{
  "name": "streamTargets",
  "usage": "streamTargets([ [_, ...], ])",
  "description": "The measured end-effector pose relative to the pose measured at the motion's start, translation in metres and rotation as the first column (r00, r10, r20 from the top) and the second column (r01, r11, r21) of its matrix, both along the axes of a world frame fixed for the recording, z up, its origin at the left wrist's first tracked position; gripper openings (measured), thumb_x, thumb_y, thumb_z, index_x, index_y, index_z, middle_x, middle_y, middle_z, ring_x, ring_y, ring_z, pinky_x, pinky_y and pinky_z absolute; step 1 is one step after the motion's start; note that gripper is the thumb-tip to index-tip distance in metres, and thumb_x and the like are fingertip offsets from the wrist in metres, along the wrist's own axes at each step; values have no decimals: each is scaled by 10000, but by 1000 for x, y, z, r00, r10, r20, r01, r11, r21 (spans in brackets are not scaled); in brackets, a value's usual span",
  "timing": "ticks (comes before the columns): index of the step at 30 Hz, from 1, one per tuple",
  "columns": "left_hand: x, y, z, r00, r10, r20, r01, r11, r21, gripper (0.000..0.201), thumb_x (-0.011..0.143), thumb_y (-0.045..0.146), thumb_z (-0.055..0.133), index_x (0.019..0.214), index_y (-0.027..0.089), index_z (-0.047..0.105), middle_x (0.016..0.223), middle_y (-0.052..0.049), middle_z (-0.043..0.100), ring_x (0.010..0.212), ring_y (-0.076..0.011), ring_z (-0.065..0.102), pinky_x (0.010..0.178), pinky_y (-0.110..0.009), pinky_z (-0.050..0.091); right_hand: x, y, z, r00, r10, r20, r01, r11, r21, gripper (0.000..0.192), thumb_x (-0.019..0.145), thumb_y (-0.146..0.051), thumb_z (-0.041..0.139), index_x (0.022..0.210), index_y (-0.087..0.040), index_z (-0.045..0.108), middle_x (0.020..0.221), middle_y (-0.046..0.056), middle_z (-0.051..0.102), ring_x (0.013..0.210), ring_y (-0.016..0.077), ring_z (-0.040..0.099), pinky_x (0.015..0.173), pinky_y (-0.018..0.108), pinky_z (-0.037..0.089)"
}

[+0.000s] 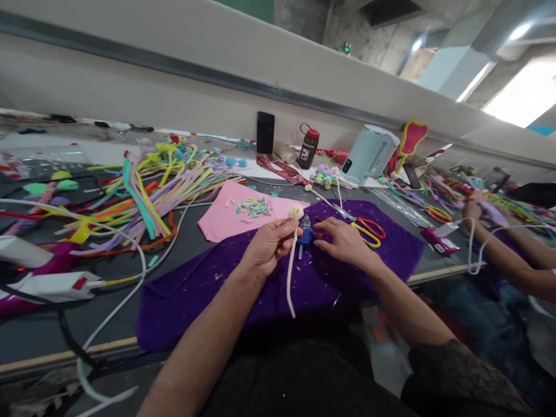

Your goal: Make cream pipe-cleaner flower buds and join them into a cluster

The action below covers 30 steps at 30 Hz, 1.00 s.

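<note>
cream pipe cleaner (291, 272) upright in left hand (267, 246) — tuft up, tail toward body

The small blue thing (306, 236) between the hands is too small (half covered) to identify.

cream pipe cleaner (290, 272) in left grip (269, 246) (purple cloth (195, 289))

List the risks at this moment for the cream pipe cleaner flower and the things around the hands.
1. The left hand pinches the cream pipe cleaner flower just under its head; the long stem dangles free over the purple cloth and might snag or bend.
2. The right hand rests close to the scissors, so a sideways reach may catch the blades.
3. The small blue object between the hands looks easy to knock aside.
</note>
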State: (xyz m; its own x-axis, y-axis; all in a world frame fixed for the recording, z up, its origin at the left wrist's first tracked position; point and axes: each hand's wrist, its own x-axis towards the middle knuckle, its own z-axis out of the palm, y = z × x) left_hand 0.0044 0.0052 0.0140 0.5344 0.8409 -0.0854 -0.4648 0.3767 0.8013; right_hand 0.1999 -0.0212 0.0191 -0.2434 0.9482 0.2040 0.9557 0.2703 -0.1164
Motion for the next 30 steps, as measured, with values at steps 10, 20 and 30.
streamTargets([
  [10, -1, 1, -4, 999, 32, 20, -31, 999, -35, 186, 669, 248, 682, 649, 92, 582, 502, 34, 498, 320, 17, 318, 288, -117, 183, 1, 20, -24, 984, -94, -151, 79, 992, -103, 280, 732, -385, 562, 918, -186, 628, 865, 47, 612, 784, 190, 562, 666, 275, 387],
  [20, 2, 5, -12, 998, 60, 19, -59, 998, -32, 172, 683, 248, 670, 699, 92, 599, 590, -6, 593, 355, 6, 402, 310, -114, 235, 11, -25, -3, 91, -20, -996, -183, 983, -36, 352, 783, -400, 422, 922, -142, 616, 819, 91, 640, 655, 200, 611, 537, 298, 473],
  [30, 5, 4, -13, 997, 68, -26, -69, 997, -42, 125, 689, 206, 666, 740, 105, 612, 643, -23, 615, 426, -16, 483, 341, -106, 316, 13, -71, -7, 514, 56, -856, -168, 985, -36, 324, 811, -426, 476, 893, -156, 635, 757, 75, 642, 612, 180, 564, 568, 299, 458],
])
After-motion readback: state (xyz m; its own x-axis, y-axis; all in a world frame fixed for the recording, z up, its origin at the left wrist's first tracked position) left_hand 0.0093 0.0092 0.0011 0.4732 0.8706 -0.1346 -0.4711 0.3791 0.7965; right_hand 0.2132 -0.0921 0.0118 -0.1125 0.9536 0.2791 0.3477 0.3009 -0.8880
